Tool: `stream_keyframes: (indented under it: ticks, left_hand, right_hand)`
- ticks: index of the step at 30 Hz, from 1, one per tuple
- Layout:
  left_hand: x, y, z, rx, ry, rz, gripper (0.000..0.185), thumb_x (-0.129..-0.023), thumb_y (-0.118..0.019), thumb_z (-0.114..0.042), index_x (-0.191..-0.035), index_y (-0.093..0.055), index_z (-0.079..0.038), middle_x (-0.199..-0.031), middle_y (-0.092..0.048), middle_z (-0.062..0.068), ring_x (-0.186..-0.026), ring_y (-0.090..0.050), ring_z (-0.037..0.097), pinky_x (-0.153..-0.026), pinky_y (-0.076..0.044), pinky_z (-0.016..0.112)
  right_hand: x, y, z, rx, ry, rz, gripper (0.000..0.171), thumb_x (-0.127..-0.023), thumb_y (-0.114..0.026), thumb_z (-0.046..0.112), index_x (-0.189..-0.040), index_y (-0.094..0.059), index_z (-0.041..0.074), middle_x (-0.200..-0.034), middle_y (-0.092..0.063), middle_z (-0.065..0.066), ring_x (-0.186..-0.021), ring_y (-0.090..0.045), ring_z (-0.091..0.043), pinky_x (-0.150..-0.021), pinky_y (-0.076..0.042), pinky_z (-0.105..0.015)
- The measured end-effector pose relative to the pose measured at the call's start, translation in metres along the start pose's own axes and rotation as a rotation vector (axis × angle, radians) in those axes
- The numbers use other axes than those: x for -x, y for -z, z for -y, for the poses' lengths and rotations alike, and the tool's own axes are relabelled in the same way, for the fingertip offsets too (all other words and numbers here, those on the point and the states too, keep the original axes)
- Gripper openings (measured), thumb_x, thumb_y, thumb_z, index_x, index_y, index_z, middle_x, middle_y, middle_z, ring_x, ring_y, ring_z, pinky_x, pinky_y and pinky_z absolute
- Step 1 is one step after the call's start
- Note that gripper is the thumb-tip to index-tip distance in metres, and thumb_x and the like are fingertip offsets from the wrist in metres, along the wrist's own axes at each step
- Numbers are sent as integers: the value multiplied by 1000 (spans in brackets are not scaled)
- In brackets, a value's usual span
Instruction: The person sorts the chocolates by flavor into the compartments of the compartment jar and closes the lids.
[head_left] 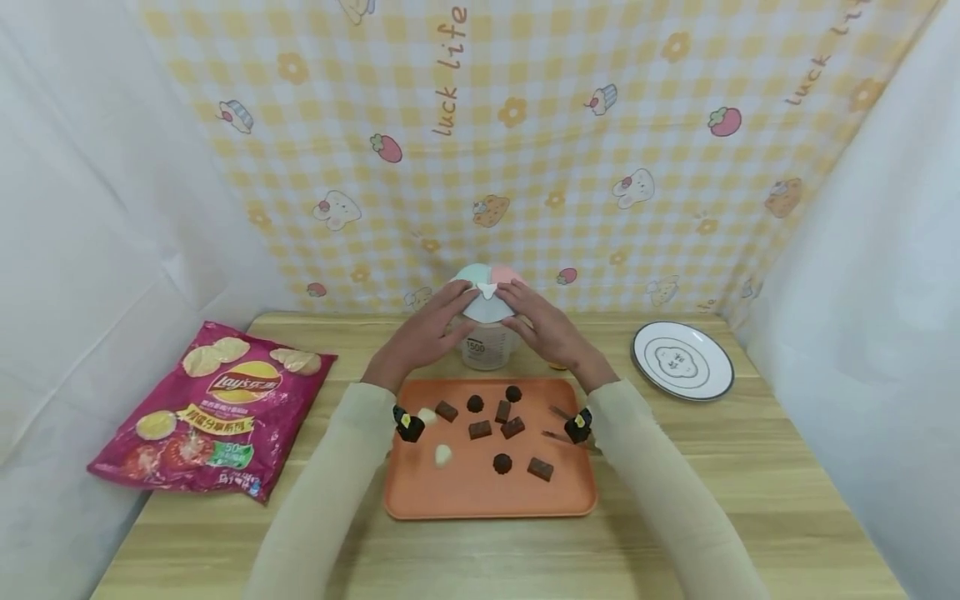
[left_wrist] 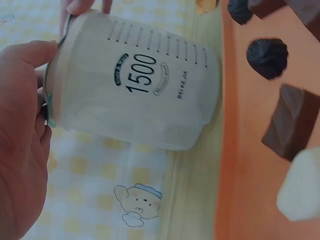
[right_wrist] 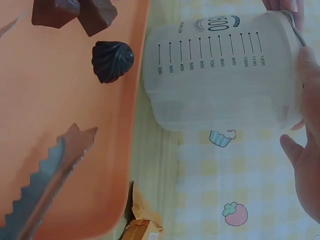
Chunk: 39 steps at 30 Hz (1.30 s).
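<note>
A translucent jar (head_left: 487, 346) marked 1500 stands upright just behind the orange tray (head_left: 487, 492). Its round pastel lid (head_left: 487, 293) sits on top. My left hand (head_left: 427, 329) cups the lid's left side and my right hand (head_left: 547, 329) cups its right side, fingers curved over the rim. In the left wrist view the left hand (left_wrist: 20, 150) has its thumb against the rim of the jar (left_wrist: 135, 100). In the right wrist view the right hand (right_wrist: 307, 165) wraps the top end of the jar (right_wrist: 220, 70). Several dark chocolates (head_left: 498, 412) and two white pieces (head_left: 442, 454) lie on the tray.
Metal tongs (head_left: 558, 417) lie on the tray's right side, their serrated tips (right_wrist: 45, 185) close to the right wrist camera. A red crisp bag (head_left: 217, 408) lies at the left. A white plate (head_left: 682, 360) sits at the right. A checked cloth backs the wooden table (head_left: 750, 500).
</note>
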<state>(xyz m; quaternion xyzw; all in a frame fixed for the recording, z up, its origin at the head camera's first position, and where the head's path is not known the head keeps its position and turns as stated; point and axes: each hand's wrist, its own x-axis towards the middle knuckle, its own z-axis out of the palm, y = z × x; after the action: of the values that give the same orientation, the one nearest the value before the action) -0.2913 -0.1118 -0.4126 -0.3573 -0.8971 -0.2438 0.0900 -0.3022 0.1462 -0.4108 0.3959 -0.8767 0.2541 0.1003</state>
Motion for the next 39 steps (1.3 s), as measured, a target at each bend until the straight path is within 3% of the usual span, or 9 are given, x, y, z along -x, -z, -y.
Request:
stream_keyframes:
  ticks: [9,18,28,33,39]
  left_hand:
    - [1,1,-1,34,-22,-12,57,-100,-38,-43,-150,-27,-15,-155,-17,2,-141,-9,19,-108,-19,45]
    - [-1,-5,5,-16,-55,-52,57,-100,-41,-40,-149,-27,-14,-154,-21,2,-141,-10,20,-109,-14,44]
    - [-1,-7,4,-11,-59,-63,55,-101,-42,-37,-149,-29,-14,-153,-23,4,-141,-11,20,-109,-18,42]
    - [-1,-8,4,-47,-59,-76,56,-100,-41,-39,-148,-30,-13,-152,-24,5,-140,-11,18,-108,-20,41]
    - [-4,-9,4,-126,-113,-103,55,-101,-42,-36,-147,-32,-9,-150,-28,9,-139,-17,21,-109,-19,39]
  right_hand:
    - [1,5,-2,-50,-5,18,52,-97,-51,29,-145,-38,13,-150,-30,-6,-140,-17,-23,-109,-19,-42]
    - [1,3,-6,-55,10,-3,51,-96,-53,31,-144,-41,16,-149,-32,-2,-140,-18,-20,-109,-19,-41]
    - [3,1,-6,-60,-1,-11,51,-96,-53,32,-144,-41,18,-149,-32,2,-139,-17,-18,-109,-20,-41]
    - [2,1,-5,-66,2,-13,51,-96,-54,30,-144,-41,17,-149,-32,1,-139,-18,-19,-108,-20,-41]
    - [2,0,-7,-78,-6,-20,50,-96,-53,30,-143,-43,17,-149,-33,0,-139,-18,-19,-108,-20,-42]
